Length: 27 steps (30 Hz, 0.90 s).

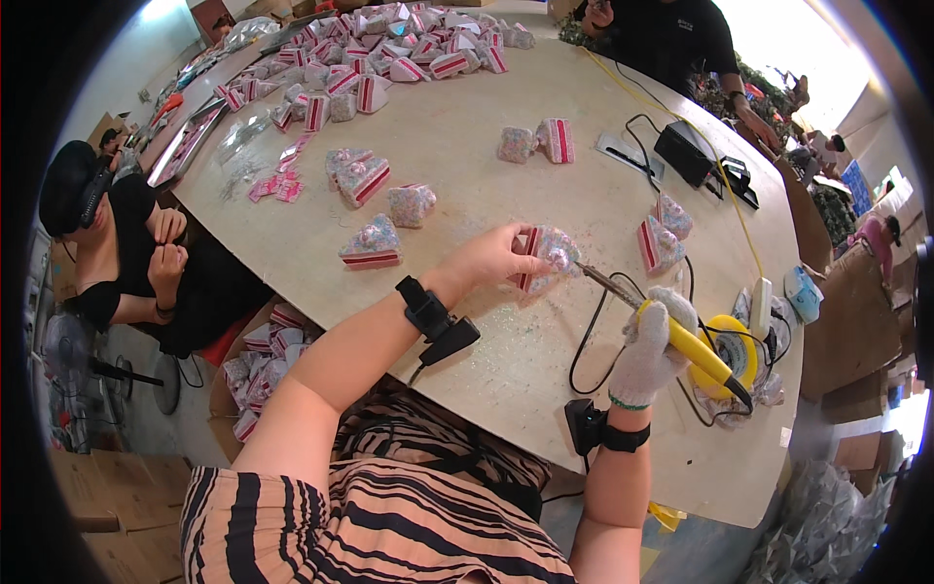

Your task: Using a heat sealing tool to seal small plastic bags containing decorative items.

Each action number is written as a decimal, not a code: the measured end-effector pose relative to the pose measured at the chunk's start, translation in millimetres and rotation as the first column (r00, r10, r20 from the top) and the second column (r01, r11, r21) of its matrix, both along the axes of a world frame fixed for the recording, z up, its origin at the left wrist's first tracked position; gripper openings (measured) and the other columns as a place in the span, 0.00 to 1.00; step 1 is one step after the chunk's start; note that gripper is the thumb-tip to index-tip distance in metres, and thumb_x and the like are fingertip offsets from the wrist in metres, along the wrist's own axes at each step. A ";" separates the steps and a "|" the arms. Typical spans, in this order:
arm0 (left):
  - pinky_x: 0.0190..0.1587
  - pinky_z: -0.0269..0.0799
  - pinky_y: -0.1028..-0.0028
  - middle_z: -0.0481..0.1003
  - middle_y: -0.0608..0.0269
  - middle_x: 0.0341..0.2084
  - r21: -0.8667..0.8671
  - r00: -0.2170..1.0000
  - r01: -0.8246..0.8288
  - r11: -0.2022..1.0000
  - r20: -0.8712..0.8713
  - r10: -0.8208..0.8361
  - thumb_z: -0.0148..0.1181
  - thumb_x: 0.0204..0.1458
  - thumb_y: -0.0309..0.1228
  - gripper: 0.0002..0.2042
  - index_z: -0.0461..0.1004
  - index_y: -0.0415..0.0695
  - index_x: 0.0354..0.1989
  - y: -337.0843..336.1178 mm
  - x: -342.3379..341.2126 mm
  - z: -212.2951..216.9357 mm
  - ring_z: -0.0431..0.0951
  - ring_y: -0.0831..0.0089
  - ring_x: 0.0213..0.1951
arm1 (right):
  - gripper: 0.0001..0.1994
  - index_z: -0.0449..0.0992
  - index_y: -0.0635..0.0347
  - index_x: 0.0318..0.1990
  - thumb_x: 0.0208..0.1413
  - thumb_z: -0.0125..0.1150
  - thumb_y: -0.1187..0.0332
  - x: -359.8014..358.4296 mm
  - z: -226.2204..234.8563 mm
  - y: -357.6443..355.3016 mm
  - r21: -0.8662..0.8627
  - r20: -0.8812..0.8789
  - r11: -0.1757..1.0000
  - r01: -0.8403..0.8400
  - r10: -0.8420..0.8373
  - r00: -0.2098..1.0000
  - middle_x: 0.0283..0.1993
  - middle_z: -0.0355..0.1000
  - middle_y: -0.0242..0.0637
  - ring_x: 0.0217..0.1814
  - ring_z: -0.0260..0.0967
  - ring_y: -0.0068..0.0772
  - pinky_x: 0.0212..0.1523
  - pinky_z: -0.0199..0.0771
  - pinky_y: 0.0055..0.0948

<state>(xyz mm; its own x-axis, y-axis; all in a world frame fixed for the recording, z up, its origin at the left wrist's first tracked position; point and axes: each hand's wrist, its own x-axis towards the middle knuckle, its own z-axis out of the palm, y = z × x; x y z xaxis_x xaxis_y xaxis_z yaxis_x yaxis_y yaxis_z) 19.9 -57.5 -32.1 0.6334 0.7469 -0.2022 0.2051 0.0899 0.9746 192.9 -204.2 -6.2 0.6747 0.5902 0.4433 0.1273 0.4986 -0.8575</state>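
My bare left hand (pixel 501 258) grips a toy cake slice (pixel 555 249), a wedge with pink-and-white layered sides and a speckled, sprinkle-like top. In my right hand (pixel 647 355), which wears a white knit glove, is a soldering iron (pixel 699 354) with a yellow handle and a cord. Its metal tip meets or nearly meets the slice's right side; whether they touch I cannot tell. Left of my left hand stand several similar slices, the nearest being a speckled wedge (pixel 373 243). Two more slices (pixel 662 243) lean together beyond the iron. Small crumbs litter the tabletop (pixel 467 355) below.
A large heap of cake slices (pixel 389 49) covers the table's far side. At right lie a yellow tape roll (pixel 725 358), a power strip (pixel 761 310), loose cords and a black device (pixel 686 154). A box of slices (pixel 263 365) stands at lower left. Co-workers are at left and far right.
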 end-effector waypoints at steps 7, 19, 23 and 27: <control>0.32 0.74 0.74 0.73 0.55 0.33 0.017 0.994 -0.104 0.994 -0.032 0.105 0.69 0.41 0.32 0.34 0.58 0.32 0.55 -8.7 -1.3 -8.9 0.75 0.72 0.31 | 0.07 0.72 0.60 0.40 0.52 0.57 0.74 -2.7 -12.3 -1.9 -0.049 0.201 0.995 -0.085 0.094 0.975 0.33 0.69 0.30 0.30 0.63 0.16 0.31 0.65 0.17; 0.29 0.72 0.75 0.74 0.57 0.29 0.266 0.982 -0.154 0.952 -0.064 0.177 0.72 0.35 0.40 0.34 0.62 0.35 0.49 -12.8 5.5 -8.0 0.75 0.75 0.29 | 0.09 0.71 0.62 0.41 0.51 0.58 0.76 -2.8 -6.5 -3.7 -0.116 0.336 0.985 -0.127 0.160 0.928 0.41 0.71 0.34 0.44 0.65 0.23 0.49 0.64 0.26; 0.29 0.72 0.74 0.74 0.57 0.28 0.296 0.980 -0.153 0.943 -0.080 0.184 0.72 0.36 0.40 0.34 0.62 0.35 0.48 -10.5 6.2 -12.2 0.74 0.75 0.28 | 0.09 0.71 0.62 0.41 0.51 0.58 0.76 -2.6 -6.2 -2.5 -0.117 0.358 0.986 -0.115 0.150 0.922 0.41 0.71 0.34 0.43 0.65 0.23 0.48 0.65 0.26; 0.29 0.72 0.74 0.74 0.57 0.28 0.243 0.982 -0.173 0.955 -0.036 0.187 0.72 0.36 0.39 0.33 0.62 0.35 0.48 -15.7 6.3 -7.0 0.74 0.75 0.28 | 0.09 0.71 0.62 0.40 0.51 0.58 0.76 -2.1 -7.4 -3.7 -0.112 0.374 0.988 -0.105 0.140 0.917 0.41 0.71 0.34 0.42 0.65 0.23 0.47 0.65 0.26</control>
